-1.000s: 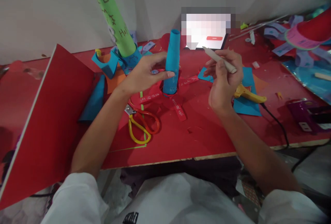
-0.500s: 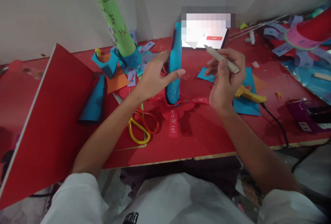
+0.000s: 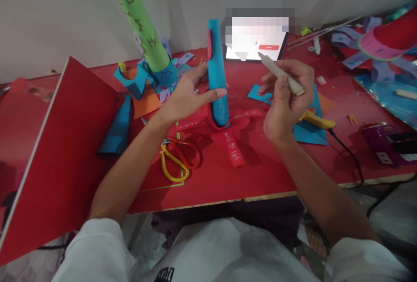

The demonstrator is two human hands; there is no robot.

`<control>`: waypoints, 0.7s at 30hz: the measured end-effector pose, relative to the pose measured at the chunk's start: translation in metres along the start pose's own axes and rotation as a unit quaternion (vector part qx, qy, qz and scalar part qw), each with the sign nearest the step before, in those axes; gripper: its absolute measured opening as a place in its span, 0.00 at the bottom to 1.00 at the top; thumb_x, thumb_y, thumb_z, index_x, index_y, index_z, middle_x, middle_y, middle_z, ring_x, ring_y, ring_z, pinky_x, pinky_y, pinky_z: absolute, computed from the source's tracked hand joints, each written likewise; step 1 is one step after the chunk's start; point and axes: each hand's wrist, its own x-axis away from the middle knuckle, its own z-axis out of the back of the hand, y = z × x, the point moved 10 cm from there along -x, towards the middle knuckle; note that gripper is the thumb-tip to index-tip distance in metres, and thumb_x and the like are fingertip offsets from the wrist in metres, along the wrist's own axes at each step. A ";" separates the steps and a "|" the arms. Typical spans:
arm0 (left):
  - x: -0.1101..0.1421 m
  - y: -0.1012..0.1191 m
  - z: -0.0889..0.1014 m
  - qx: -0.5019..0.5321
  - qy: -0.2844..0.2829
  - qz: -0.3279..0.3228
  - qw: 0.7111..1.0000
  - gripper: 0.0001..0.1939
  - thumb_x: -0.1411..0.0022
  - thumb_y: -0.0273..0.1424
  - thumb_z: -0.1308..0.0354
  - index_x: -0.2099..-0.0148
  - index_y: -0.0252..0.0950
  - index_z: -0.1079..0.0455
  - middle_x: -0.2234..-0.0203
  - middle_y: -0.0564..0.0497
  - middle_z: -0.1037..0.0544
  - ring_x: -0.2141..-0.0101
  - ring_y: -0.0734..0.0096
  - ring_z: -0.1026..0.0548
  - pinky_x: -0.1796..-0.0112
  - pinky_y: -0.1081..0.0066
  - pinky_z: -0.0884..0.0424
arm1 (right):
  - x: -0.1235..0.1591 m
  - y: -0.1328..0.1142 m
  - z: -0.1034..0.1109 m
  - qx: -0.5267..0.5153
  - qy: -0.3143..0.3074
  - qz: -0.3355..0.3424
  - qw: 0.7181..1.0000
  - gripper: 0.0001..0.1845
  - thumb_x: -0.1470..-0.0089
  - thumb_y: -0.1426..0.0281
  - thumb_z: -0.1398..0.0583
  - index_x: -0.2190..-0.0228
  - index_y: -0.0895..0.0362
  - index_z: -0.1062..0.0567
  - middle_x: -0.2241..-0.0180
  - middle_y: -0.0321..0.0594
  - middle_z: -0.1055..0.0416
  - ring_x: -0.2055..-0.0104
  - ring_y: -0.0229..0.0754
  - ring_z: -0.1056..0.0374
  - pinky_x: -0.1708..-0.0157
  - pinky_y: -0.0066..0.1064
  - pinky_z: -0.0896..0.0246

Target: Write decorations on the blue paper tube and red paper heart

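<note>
The left hand's [image 3: 190, 95] fingers are clamped around a blue paper tube [image 3: 217, 69], thumb across its front, the others partly hidden behind. Half a second ago the tube's top leaned right; now it leans left. Below these fingers, the tube's lower end sits in a red paper collar with lettered red strips [image 3: 233, 147]; the front one, straight before, now slants right. The right hand's [image 3: 286, 101] fingers remain closed on a pale marker pen [image 3: 276, 73], its tip apart from the tube. Nearer the wearer than the left fingers, scissors [image 3: 165, 142] lie on the red desk [image 3: 211, 186]. Beyond the right fingers glows a tablet [image 3: 270, 38]; just beside that hand lies a yellow glue gun [image 3: 316, 120].
</note>
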 end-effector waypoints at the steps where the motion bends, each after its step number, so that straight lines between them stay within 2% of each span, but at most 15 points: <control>1: 0.001 0.000 0.003 -0.015 0.030 0.000 0.999 0.37 0.36 0.64 0.36 0.44 0.37 0.31 0.53 0.46 0.24 0.50 0.64 0.22 0.43 0.58 0.23 | 0.000 0.001 0.000 0.001 0.002 -0.002 1.000 0.07 0.19 0.61 0.35 0.45 0.47 0.19 0.58 0.41 0.29 0.66 0.44 0.31 0.68 0.32 0.33; 4: 0.006 0.002 0.012 -0.079 0.118 0.016 0.990 0.37 0.36 0.65 0.36 0.45 0.38 0.32 0.55 0.46 0.26 0.52 0.64 0.25 0.44 0.56 0.27 | 0.000 0.001 0.002 0.008 0.006 0.004 1.000 0.08 0.20 0.60 0.34 0.46 0.46 0.19 0.57 0.41 0.30 0.66 0.45 0.31 0.69 0.33 0.33; 6: 0.008 0.003 0.013 -0.124 0.141 0.027 0.982 0.35 0.35 0.65 0.38 0.51 0.36 0.34 0.58 0.46 0.27 0.56 0.66 0.26 0.48 0.59 0.28 | 0.000 0.002 0.002 0.015 0.004 0.004 1.000 0.08 0.20 0.60 0.34 0.45 0.46 0.19 0.56 0.42 0.30 0.65 0.46 0.31 0.69 0.33 0.32; 8: 0.007 0.000 0.007 -0.131 0.110 0.032 0.985 0.34 0.33 0.63 0.39 0.51 0.36 0.34 0.56 0.45 0.25 0.56 0.67 0.25 0.49 0.61 0.28 | 0.000 0.002 0.002 0.019 0.001 0.002 1.000 0.08 0.19 0.60 0.35 0.45 0.47 0.19 0.56 0.42 0.29 0.64 0.45 0.30 0.68 0.33 0.31; 11: 0.002 -0.011 -0.002 -0.065 0.033 0.032 0.997 0.36 0.34 0.59 0.37 0.40 0.36 0.33 0.46 0.44 0.23 0.49 0.66 0.23 0.49 0.66 0.27 | 0.001 0.002 0.000 0.015 -0.007 0.002 1.000 0.07 0.19 0.62 0.36 0.44 0.47 0.19 0.53 0.42 0.29 0.62 0.44 0.29 0.66 0.30 0.31; 12: 0.001 -0.014 -0.003 -0.044 0.016 0.035 0.998 0.37 0.34 0.59 0.36 0.39 0.35 0.33 0.45 0.43 0.23 0.49 0.67 0.23 0.50 0.67 0.27 | 0.001 0.002 0.001 0.010 -0.006 0.003 1.000 0.07 0.19 0.63 0.36 0.45 0.47 0.19 0.52 0.41 0.30 0.61 0.43 0.29 0.66 0.28 0.31; 14: 0.001 -0.020 0.001 -0.037 0.012 0.041 0.998 0.34 0.35 0.58 0.35 0.43 0.34 0.29 0.50 0.44 0.21 0.54 0.69 0.23 0.54 0.68 0.27 | 0.001 0.003 0.001 0.003 -0.008 0.001 1.000 0.07 0.19 0.63 0.36 0.44 0.46 0.19 0.53 0.41 0.29 0.62 0.42 0.29 0.65 0.27 0.31; 17: 0.003 -0.020 0.016 -0.083 0.080 0.052 0.992 0.29 0.34 0.57 0.35 0.54 0.33 0.28 0.60 0.46 0.22 0.63 0.72 0.26 0.58 0.67 0.29 | 0.001 0.003 0.000 0.005 -0.010 0.000 1.000 0.08 0.19 0.61 0.35 0.44 0.48 0.19 0.55 0.41 0.29 0.62 0.42 0.29 0.65 0.29 0.30; 19: 0.006 -0.019 0.023 -0.104 0.126 0.058 0.985 0.29 0.34 0.57 0.33 0.53 0.33 0.30 0.61 0.46 0.23 0.61 0.70 0.25 0.56 0.65 0.28 | 0.000 0.000 -0.001 0.008 -0.011 0.008 1.000 0.10 0.20 0.60 0.33 0.45 0.52 0.18 0.55 0.44 0.29 0.63 0.43 0.28 0.66 0.29 0.30; 21: 0.007 -0.018 0.024 -0.113 0.135 0.052 0.983 0.32 0.35 0.58 0.33 0.49 0.34 0.30 0.58 0.45 0.22 0.57 0.67 0.23 0.53 0.64 0.26 | 0.000 -0.003 -0.003 0.012 -0.018 0.021 1.000 0.10 0.19 0.61 0.34 0.46 0.54 0.18 0.57 0.44 0.28 0.65 0.42 0.29 0.67 0.28 0.31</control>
